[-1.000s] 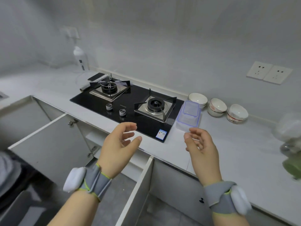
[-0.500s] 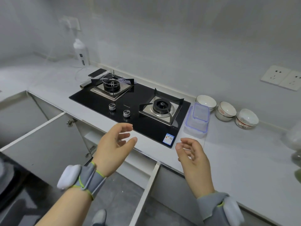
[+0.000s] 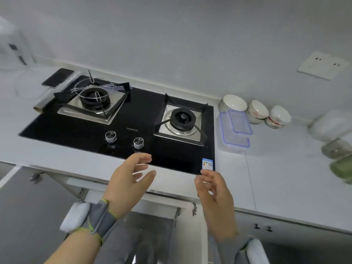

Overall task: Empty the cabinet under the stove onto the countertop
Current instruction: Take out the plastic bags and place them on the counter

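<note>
Hovering at the countertop's (image 3: 285, 178) front edge, my left hand (image 3: 129, 180) and right hand (image 3: 215, 195) hold nothing, fingers loosely apart. Below them the cabinet (image 3: 148, 231) under the gas stove (image 3: 133, 115) stands open. Clear plastic containers (image 3: 235, 130) sit just beside the stove.

You're working in soft, even, cool light with faint shadows. The black hob (image 3: 141, 111) shows a mild sheen. Your wide lens bends the worktop (image 3: 285, 178) edge, and the jars (image 3: 337, 149) far right smear into blur.
</note>
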